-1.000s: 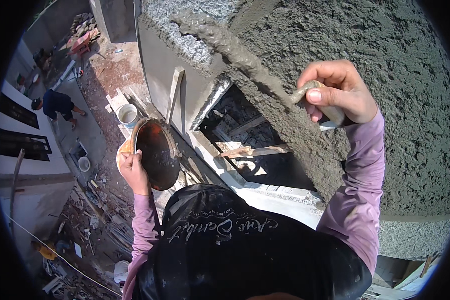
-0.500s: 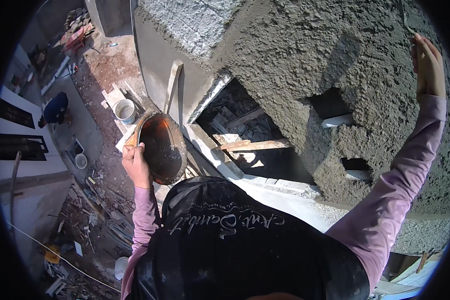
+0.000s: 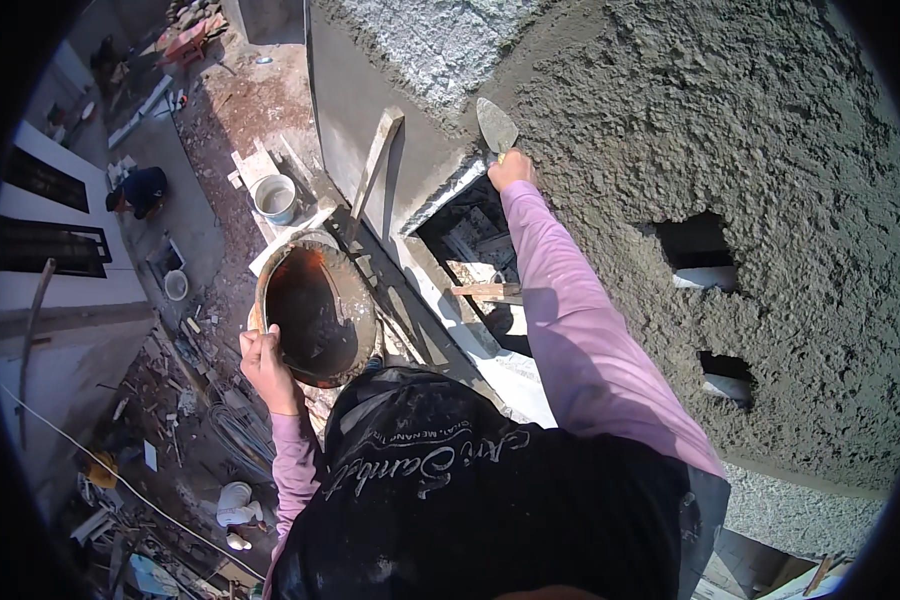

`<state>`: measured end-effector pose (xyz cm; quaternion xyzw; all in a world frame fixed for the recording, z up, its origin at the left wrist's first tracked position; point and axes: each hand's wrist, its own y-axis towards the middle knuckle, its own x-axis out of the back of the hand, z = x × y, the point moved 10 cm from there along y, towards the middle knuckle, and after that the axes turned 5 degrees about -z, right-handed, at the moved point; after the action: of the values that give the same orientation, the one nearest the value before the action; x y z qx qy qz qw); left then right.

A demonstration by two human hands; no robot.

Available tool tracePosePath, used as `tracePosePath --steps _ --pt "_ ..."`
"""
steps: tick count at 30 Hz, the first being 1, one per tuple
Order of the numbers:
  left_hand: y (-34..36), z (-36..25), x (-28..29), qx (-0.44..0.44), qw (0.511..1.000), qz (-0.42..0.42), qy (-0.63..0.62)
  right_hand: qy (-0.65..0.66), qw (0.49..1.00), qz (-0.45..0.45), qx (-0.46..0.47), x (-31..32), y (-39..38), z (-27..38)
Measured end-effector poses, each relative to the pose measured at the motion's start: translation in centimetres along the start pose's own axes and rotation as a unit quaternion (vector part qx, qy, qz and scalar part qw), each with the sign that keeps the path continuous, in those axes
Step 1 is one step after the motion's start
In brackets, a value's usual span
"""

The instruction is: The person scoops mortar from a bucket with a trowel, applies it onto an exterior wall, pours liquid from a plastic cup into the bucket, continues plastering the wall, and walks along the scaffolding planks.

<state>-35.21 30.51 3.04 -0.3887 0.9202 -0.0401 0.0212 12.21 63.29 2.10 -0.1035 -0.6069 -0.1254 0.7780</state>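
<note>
My left hand (image 3: 266, 370) grips the rim of a mortar-coated orange bucket (image 3: 315, 310), whose dark inside faces up. At the end of my outstretched right arm, my right hand (image 3: 511, 172) is closed on a trowel (image 3: 496, 127); its grey blade is at the edge between smooth grey render (image 3: 355, 90) and rough wet mortar (image 3: 610, 130), just above a large rectangular opening (image 3: 445, 235). Two smaller ragged openings (image 3: 698, 240) (image 3: 722, 370) break the mortar on the right. A white speckled patch (image 3: 420, 35) lies above the trowel.
A leaning timber (image 3: 375, 165) and a pale bucket (image 3: 273, 201) on planks stand beside the wall. Below left, a crouched person in dark clothes (image 3: 142, 188), another in white (image 3: 235, 508), a red wheelbarrow (image 3: 185, 42), a pole (image 3: 35, 330) and rubble are in view.
My right hand with the trowel has swung from the far right of the rough mortar leftward to the upper middle. The bucket stays in my left hand, a little lower in view.
</note>
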Motion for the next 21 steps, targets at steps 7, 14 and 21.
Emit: tracePosePath --steps 7,14,21 --pt "1.0 2.1 5.7 -0.022 0.994 -0.071 0.079 0.059 0.987 -0.145 0.025 9.4 -1.2 0.7" --pt "4.1 3.6 5.3 -0.030 0.996 -0.071 0.041 0.050 0.977 -0.193 0.080 23.4 -1.5 2.3" --pt "4.1 2.4 -2.7 -0.060 0.995 0.038 0.069 0.046 0.960 -0.260 0.089 35.4 -1.6 3.8"
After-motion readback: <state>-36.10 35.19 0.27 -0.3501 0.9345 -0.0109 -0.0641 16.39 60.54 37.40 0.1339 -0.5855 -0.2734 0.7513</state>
